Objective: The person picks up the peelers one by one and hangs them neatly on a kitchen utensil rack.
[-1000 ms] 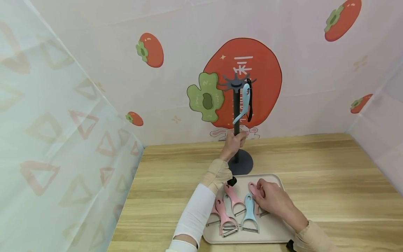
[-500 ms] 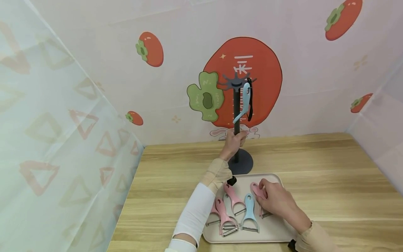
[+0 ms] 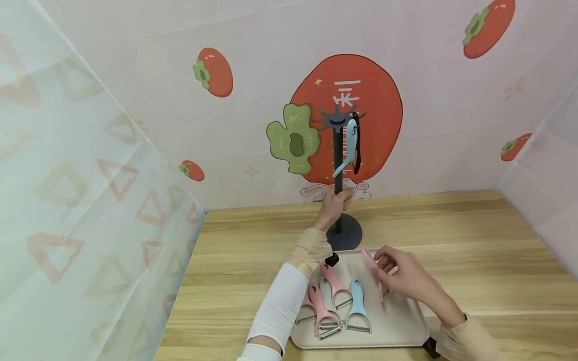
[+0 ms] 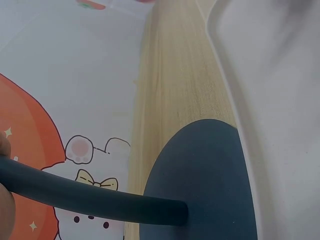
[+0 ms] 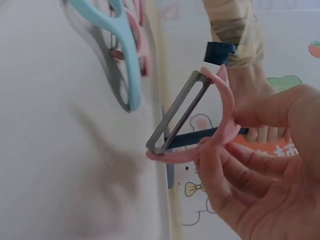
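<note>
My left hand [image 3: 333, 204] grips the dark post of a utensil stand [image 3: 338, 165], whose round base [image 4: 200, 175] rests on the table behind the tray. From the stand's hooked top hang a light blue peeler [image 3: 351, 143] and a black utensil, partly hidden behind it. Between thumb and fingers, my right hand [image 3: 404, 273] pinches a pink peeler [image 5: 222, 120], tilted and lifted over the tray's right side. Below the left arm, several pink peelers [image 3: 319, 303], a partly covered grey-white one and a blue peeler [image 3: 358, 303] lie in the tray.
The beige tray [image 3: 397, 336] sits at the table's front, close to the stand's base. Bare wooden table [image 3: 487, 260] extends to the right. A printed cloth wall [image 3: 253, 125] rises right behind the table, with side cloths at left and right.
The right hand has picked the pink peeler up off the tray, tilting it and shifting slightly right. The left hand keeps its hold on the post.
</note>
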Demonstrator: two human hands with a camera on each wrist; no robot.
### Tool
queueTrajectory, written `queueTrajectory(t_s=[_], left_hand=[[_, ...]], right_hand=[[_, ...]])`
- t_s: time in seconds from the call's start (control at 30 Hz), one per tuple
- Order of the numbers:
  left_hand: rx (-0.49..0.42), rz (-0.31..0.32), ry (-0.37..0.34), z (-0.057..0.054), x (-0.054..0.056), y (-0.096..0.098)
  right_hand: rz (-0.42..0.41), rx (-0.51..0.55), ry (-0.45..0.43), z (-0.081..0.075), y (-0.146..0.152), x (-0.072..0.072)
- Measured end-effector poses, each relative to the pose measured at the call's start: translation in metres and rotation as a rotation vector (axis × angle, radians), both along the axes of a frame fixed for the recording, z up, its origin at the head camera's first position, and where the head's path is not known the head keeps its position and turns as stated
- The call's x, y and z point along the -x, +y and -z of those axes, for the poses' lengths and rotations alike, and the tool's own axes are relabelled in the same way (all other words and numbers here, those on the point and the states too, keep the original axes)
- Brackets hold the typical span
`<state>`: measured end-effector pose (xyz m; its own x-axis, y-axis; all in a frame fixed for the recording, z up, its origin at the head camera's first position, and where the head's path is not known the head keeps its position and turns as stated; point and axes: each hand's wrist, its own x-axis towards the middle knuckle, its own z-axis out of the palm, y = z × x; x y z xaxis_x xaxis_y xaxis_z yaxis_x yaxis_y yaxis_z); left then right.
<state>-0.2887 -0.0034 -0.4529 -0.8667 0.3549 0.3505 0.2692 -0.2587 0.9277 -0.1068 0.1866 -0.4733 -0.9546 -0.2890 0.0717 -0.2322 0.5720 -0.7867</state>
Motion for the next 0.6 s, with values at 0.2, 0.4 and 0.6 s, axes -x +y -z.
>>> queueTrajectory(t_s=[0.2, 0.4, 0.6], left_hand=[[-0.011, -0.002, 0.014, 0.001, 0.000, 0.000], [0.002, -0.008, 0.012, 0.002, 0.000, 0.001], [0.003, -0.003, 0.010, 0.001, 0.000, 0.000]], right_hand=[[0.015, 0.095, 0.062, -0.011, 0.010, 0.008], [0.053, 0.128, 0.138, -0.027, 0.021, 0.017], [0.067, 0.178, 0.194, -0.045, 0.026, 0.027]])
